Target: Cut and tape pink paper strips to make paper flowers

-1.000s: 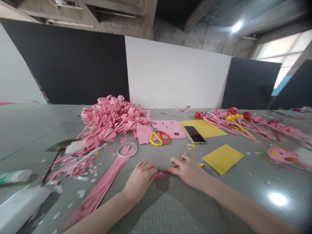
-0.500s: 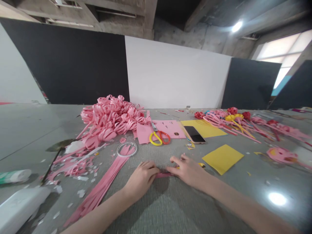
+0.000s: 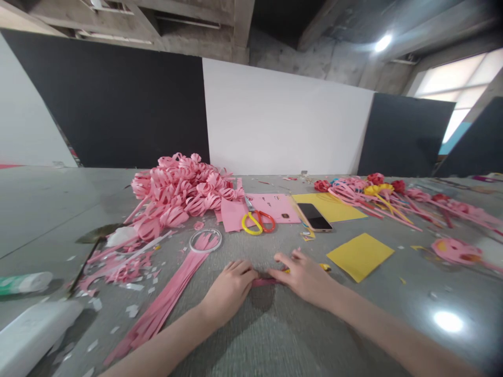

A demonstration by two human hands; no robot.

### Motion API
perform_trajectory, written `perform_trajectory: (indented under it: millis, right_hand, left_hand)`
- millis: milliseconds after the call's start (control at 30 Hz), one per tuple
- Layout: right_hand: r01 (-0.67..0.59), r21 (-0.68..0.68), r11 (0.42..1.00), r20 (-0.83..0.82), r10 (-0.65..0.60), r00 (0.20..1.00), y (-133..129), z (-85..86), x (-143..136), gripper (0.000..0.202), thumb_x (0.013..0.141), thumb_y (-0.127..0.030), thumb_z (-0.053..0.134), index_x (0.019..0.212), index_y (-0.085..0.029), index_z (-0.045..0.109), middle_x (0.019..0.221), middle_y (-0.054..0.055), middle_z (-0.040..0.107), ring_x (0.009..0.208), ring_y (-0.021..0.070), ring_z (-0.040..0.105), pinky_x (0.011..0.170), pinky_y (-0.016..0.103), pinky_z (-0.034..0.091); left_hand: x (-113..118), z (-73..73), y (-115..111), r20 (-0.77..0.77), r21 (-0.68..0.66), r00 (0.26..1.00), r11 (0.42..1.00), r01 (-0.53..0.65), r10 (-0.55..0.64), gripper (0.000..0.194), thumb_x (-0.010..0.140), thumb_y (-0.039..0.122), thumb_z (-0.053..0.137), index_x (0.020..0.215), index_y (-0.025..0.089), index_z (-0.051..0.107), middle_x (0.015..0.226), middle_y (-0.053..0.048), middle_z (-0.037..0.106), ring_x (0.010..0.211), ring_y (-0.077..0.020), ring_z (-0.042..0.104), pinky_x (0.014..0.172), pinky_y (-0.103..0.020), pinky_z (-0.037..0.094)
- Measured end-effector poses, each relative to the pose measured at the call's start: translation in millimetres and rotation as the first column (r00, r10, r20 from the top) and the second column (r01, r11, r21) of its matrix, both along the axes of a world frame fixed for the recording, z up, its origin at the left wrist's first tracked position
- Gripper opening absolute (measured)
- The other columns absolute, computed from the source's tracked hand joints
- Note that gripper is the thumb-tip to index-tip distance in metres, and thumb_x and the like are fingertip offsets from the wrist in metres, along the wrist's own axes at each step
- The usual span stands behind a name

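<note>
A short pink paper strip [image 3: 265, 281] lies across the gap between my two hands, low over the grey surface. My left hand [image 3: 232, 287] has its fingers pressed together on the strip's left end. At the other end, my right hand [image 3: 301, 275] pinches the strip with thumb and fingertips, its other fingers bent above. Something yellow [image 3: 325, 267] shows partly behind my right hand. To the left, a bundle of long pink strips [image 3: 168, 298] runs through a white tape roll [image 3: 191, 242].
Beyond my hands lie scissors [image 3: 252, 223], pink sheets [image 3: 231, 214], a phone [image 3: 314, 217] and yellow paper [image 3: 360, 256]. A heap of pink curled paper [image 3: 181, 183] stands back left, paper flowers [image 3: 377, 189] back right. A white box [image 3: 39, 335] and tube [image 3: 33, 283] are at left.
</note>
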State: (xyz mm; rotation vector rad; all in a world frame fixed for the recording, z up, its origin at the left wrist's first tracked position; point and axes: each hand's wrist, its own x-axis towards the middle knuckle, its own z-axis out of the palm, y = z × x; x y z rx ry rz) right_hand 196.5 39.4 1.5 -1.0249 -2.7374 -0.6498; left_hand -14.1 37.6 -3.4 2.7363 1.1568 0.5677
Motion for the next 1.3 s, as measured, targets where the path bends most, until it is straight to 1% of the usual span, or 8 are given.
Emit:
perform_trajectory:
  millis: [267,333,533,667,800,1000,1300]
  right_hand:
    - [-0.053,0.052,0.997,0.035,0.051,0.998,2.0,-1.1,1.9,0.028,0.087,-0.017,0.036,0.110,-0.026,0.049,0.106,0.006,0.049,0.062,0.0113,0.047,0.069,0.031,0.034]
    - [-0.055,0.044,0.998,0.034,0.053,0.998,2.6,-1.5,2.1,0.028,0.087,-0.016,0.037,0.110,-0.026,0.049,0.106,0.006,0.049,0.062,0.0113,0.046,0.070,0.031,0.034]
    - [-0.009,-0.011,1.000,-0.008,0.009,1.000,2.0,-2.1,0.9,0.025,0.087,-0.021,0.039,0.107,-0.028,0.051,0.104,0.005,0.049,0.064,0.0123,0.046,0.069,0.030,0.034]
    - [-0.018,-0.038,0.999,-0.046,0.016,0.999,2.9,-3.0,0.5,0.023,0.088,-0.023,0.036,0.104,-0.027,0.052,0.101,0.005,0.049,0.062,0.0111,0.046,0.069,0.029,0.034]
    - [-0.030,-0.051,0.998,-0.076,0.027,0.997,5.0,-3.9,0.7,0.024,0.089,-0.025,0.034,0.099,-0.026,0.055,0.100,0.004,0.049,0.060,0.0104,0.047,0.068,0.028,0.034]
    - [-0.014,-0.049,0.999,-0.021,0.013,1.000,5.2,-0.1,0.2,0.020,0.087,-0.024,0.039,0.101,-0.029,0.053,0.099,0.002,0.050,0.060,0.0111,0.046,0.065,0.028,0.035]
    - [-0.006,-0.108,0.994,-0.014,0.004,1.000,4.6,6.5,-0.1,0.017,0.086,-0.025,0.042,0.097,-0.028,0.055,0.093,0.002,0.051,0.063,0.0123,0.048,0.066,0.029,0.036]
  left_hand:
    - [-0.2,-0.7,0.0,-0.022,-0.018,1.000,1.000,-0.001,0.001,0.022,0.082,0.010,0.038,0.089,0.021,0.057,0.086,-0.001,0.054,0.083,-0.0144,0.048,0.075,-0.027,0.037]
    - [0.1,-0.6,-0.2,-0.029,-0.015,1.000,1.000,-0.001,0.001,0.022,0.083,0.011,0.038,0.088,0.021,0.057,0.085,-0.001,0.054,0.083,-0.0146,0.048,0.075,-0.028,0.037]
    - [1.6,-0.2,-2.6,-0.051,0.036,0.998,0.999,-0.025,0.027,0.019,0.083,0.011,0.036,0.089,0.018,0.053,0.087,-0.003,0.053,0.080,-0.0150,0.048,0.074,-0.029,0.039]
    - [0.2,-3.1,-2.4,-0.050,0.068,0.999,0.997,0.025,-0.021,0.020,0.084,0.013,0.037,0.088,0.020,0.056,0.086,-0.002,0.054,0.082,-0.0153,0.048,0.074,-0.029,0.039]
    - [-1.2,-6.5,-1.2,-0.012,0.064,0.999,0.997,0.053,-0.053,0.026,0.081,0.008,0.039,0.092,0.022,0.058,0.086,-0.002,0.055,0.081,-0.0148,0.048,0.074,-0.028,0.039]
    - [-0.2,-6.2,-0.9,0.030,0.041,0.999,0.999,0.033,-0.034,0.023,0.078,0.005,0.042,0.079,0.020,0.060,0.084,-0.002,0.055,0.080,-0.0151,0.048,0.072,-0.028,0.040]
    - [0.0,-6.3,-0.7,0.075,-0.030,0.997,0.999,0.014,-0.012,0.024,0.074,0.002,0.041,0.075,0.018,0.058,0.083,-0.002,0.054,0.082,-0.0150,0.048,0.072,-0.026,0.040]
